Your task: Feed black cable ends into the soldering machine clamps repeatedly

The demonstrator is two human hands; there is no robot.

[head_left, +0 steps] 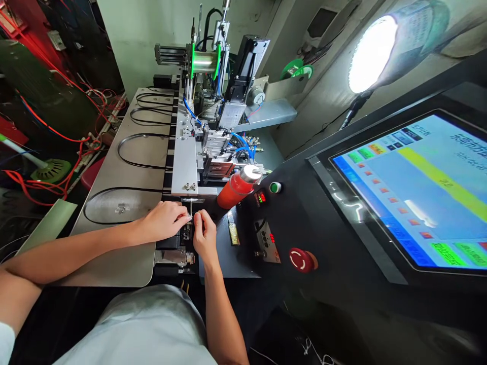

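Note:
My left hand [167, 221] reaches in over the metal plate [102, 243], its fingers pinched at the edge of a machine's front fixture [186, 232]. Facing it from the right, my right hand [204, 234] has its fingers curled together, fingertips close to those of my left hand. Whatever lies between the fingertips is too small to make out. A red bottle [235, 190] with a silver cap stands just beyond my right hand. Black cables [129, 163] lie in loops on the metal plate, running to the machine's edge.
Behind the hands rises the machine [220, 147] with a green-rimmed spool [204, 62]. At right are a black panel with a touchscreen [414, 192], a red stop button [302, 260], a green button [275, 187] and a bright lamp [373, 53]. A yellowish strip [233, 230] lies near my right hand.

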